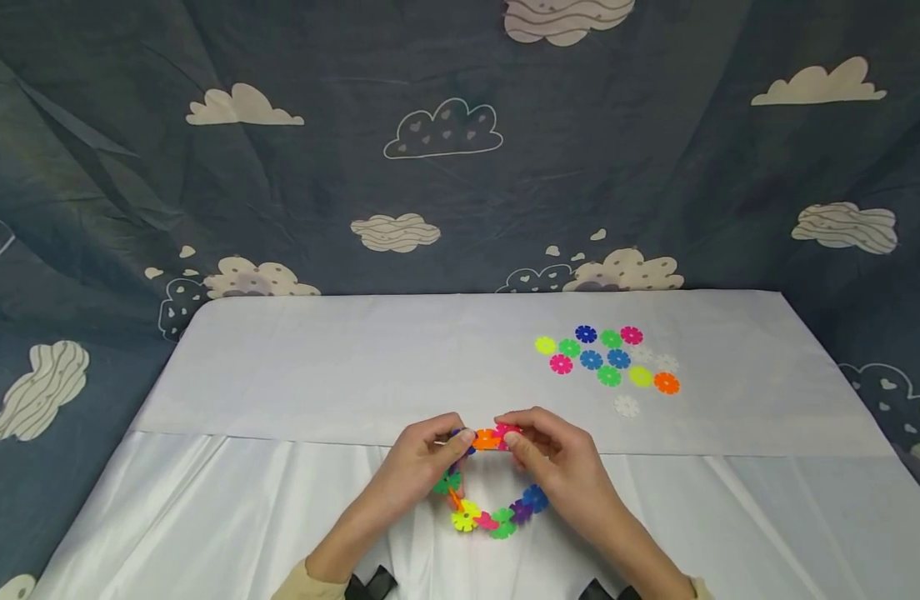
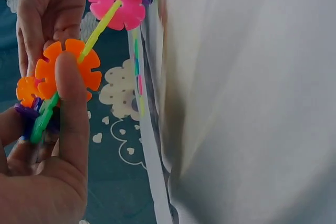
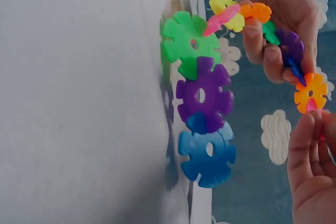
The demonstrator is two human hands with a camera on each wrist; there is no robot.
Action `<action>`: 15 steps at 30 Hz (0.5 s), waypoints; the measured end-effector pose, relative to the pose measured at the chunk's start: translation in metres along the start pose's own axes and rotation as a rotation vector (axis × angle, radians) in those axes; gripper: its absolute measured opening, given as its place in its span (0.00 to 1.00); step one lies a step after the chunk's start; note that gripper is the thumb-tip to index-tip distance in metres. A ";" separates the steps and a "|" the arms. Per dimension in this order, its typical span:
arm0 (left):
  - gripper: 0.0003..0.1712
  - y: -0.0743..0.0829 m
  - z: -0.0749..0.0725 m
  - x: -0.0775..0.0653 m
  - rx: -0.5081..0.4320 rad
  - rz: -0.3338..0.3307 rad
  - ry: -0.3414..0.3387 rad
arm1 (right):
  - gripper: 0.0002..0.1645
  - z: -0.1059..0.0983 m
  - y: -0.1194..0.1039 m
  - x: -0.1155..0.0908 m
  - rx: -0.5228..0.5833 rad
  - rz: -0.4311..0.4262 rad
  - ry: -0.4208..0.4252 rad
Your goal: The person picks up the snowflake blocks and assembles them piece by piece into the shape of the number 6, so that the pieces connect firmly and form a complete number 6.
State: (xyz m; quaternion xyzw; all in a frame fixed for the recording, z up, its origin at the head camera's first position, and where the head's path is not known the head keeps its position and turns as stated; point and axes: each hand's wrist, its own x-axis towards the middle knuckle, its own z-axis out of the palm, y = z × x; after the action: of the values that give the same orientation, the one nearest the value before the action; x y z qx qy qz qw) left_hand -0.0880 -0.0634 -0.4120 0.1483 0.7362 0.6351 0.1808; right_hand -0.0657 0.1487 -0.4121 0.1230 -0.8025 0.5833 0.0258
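Left hand [image 1: 422, 458] pinches the flower chain [image 1: 502, 523] beside an orange disc [image 1: 486, 440]; right hand [image 1: 563, 450] pinches the neighbouring pink disc [image 1: 505, 432] between thumb and fingers! It's up at the front edge of the tabletop [image 1: 317, 367], loose discs [image 1: 591, 360] behind, nearer the right edge.

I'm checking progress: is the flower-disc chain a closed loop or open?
Open: the chain ends in a blue disc that, in the right wrist view, joins only the purple disc.
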 end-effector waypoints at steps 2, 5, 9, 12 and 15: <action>0.17 -0.001 0.001 0.000 -0.046 -0.004 0.007 | 0.15 -0.002 0.000 0.001 0.060 0.050 0.000; 0.13 -0.002 0.003 0.000 -0.141 -0.021 -0.007 | 0.16 -0.003 0.001 0.003 0.126 0.106 0.017; 0.12 -0.004 0.004 0.000 -0.181 -0.032 -0.028 | 0.15 -0.002 0.002 0.004 0.150 0.121 0.032; 0.12 -0.005 0.005 0.000 -0.118 -0.006 -0.029 | 0.15 -0.002 0.002 0.004 0.163 0.113 0.022; 0.13 -0.005 0.005 0.001 -0.071 0.016 -0.037 | 0.16 -0.001 0.002 0.004 0.175 0.116 -0.001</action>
State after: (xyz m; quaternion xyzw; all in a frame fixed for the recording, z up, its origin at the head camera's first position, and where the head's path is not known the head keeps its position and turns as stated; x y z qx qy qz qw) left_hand -0.0870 -0.0593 -0.4180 0.1594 0.7086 0.6594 0.1944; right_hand -0.0698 0.1499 -0.4125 0.0785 -0.7542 0.6516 -0.0195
